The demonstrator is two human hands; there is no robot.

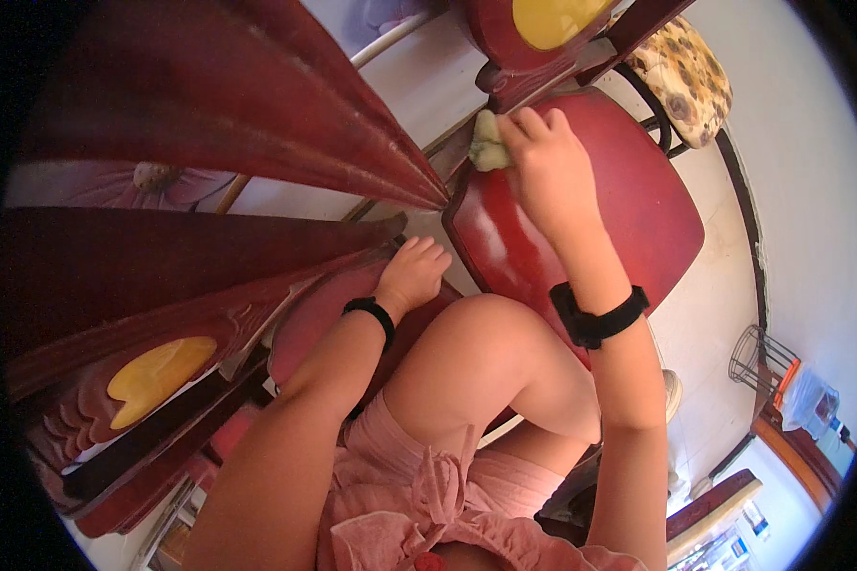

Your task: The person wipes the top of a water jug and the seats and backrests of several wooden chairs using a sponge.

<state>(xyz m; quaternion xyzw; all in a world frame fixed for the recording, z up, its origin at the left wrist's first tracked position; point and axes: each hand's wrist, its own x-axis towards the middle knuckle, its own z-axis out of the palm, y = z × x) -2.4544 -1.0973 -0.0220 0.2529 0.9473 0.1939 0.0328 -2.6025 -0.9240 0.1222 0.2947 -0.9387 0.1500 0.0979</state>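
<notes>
My right hand is shut on a crumpled, pale green cloth or sponge. It is at the far left corner of a glossy red seat, beside a dark red lacquered wood piece. Black straps circle both wrists. My left hand has loosely curled fingers and is over a second red seat. Its fingertips are hidden, and whether it presses on the seat cannot be told. My bare knee shows between the arms, partly covering the second seat.
Dark red wood with a yellow inlay stands at left, and a similar yellow inlay shows at the top. A chair with a floral cushion is by the white wall. Farther right are a wire basket and a clear plastic bag.
</notes>
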